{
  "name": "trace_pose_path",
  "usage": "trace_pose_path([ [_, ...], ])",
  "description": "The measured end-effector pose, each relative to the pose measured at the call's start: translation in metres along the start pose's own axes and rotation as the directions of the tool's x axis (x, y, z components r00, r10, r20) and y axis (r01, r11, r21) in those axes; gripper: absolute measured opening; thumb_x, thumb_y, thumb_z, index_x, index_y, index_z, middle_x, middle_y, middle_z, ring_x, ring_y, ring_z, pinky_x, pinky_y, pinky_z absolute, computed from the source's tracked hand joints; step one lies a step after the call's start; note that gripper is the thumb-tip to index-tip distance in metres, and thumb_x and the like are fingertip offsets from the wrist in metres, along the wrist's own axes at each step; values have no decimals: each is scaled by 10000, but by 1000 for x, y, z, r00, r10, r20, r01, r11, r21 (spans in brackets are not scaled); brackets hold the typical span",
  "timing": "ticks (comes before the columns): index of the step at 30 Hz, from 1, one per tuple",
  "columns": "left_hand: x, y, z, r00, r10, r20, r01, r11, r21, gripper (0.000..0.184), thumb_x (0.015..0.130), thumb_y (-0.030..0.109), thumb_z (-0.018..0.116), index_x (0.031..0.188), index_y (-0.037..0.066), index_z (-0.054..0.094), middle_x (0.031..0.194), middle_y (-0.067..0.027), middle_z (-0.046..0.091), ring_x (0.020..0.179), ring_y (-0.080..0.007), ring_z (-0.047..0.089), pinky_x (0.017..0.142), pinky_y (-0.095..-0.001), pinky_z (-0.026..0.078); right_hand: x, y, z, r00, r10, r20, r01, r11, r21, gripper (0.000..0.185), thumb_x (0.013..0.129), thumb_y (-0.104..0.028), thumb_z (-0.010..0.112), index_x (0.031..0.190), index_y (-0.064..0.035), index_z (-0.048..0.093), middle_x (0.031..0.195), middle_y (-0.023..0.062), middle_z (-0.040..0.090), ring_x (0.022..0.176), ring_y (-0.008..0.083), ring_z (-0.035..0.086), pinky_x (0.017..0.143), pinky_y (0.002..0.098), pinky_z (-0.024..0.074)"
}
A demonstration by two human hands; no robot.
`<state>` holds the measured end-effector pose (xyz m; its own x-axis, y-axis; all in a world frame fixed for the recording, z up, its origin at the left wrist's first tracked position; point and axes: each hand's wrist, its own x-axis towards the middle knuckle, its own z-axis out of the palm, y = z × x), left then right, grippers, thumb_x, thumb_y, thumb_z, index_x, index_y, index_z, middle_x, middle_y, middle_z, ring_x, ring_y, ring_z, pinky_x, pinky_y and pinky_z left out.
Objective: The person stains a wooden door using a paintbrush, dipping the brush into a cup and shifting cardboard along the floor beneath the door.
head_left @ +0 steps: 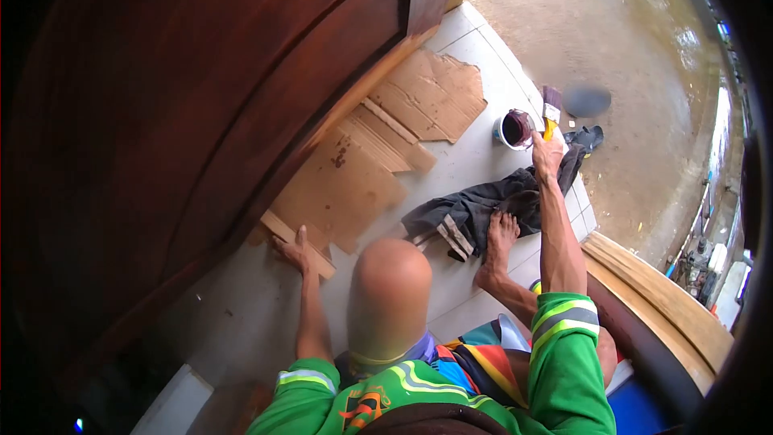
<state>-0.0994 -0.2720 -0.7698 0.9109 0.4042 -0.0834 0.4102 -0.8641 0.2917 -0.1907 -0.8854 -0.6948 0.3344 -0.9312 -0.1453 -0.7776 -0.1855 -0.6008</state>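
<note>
In my right hand (548, 155) is a paintbrush (551, 115), gripped by its yellow handle with the dark, paint-stained bristles pointing away from me. Just left of it stands a small white tub (501, 130) of dark reddish-brown paint (516, 127); my fingers are close to its rim. My left hand (294, 251) rests on the near end of a flattened cardboard sheet (338, 185), thumb apart from the fingers. Dark paint spots mark this cardboard. It lies along the foot of a large dark-red wooden door (241, 72).
Another cardboard piece (435, 97) lies farther along the door. A dark crumpled garment (483, 205) is spread on the white tiles (459, 163) beside my bare foot (501, 234). Beyond the tile edge is wet brown ground (636, 161). A wooden frame piece (652, 298) lies at right.
</note>
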Motion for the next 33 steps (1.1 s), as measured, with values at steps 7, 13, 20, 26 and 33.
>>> trace_pose_path([
  [7,-23,70,-11,977,149,152,-122,977,-177,933,781,267,830,1495,-75,337,1468,-324,349,1392,-477,285,1155,-532,283,-6,-17,-1,1000,-10,-24,11,1000,23,309,856,-286,701,931,13,688,782,170,698,741,302,678,722,421,509],
  [13,-22,51,-16,942,269,203,-238,957,-164,958,789,271,813,1514,-77,292,1530,-310,270,1392,-466,301,1157,-524,283,-6,-16,-4,1000,-17,-19,17,1000,-19,320,869,-311,696,904,7,692,765,167,691,738,287,674,717,422,507],
  [20,-26,109,-40,805,509,306,-506,857,-94,1013,742,224,850,1566,64,281,1571,-282,239,1442,-445,269,1159,-544,272,-29,-49,-56,999,-41,-7,40,985,-167,421,937,-372,562,1184,-32,582,1044,297,680,1005,494,644,852,544,495],
  [26,-14,260,-17,352,868,350,-759,484,-436,957,764,200,842,1556,108,313,1569,-230,271,1446,-429,265,1157,-561,293,-40,-114,-114,937,-69,343,252,812,-526,362,864,-268,571,1162,-61,576,1023,286,694,995,468,668,875,524,521],
  [33,-13,306,29,270,751,603,-927,372,-48,983,724,228,877,1540,161,334,1545,-206,284,1426,-414,300,1069,-599,430,-19,-140,-84,851,-91,517,493,477,-727,203,859,-153,618,963,-22,734,953,233,727,864,376,732,733,456,590],
])
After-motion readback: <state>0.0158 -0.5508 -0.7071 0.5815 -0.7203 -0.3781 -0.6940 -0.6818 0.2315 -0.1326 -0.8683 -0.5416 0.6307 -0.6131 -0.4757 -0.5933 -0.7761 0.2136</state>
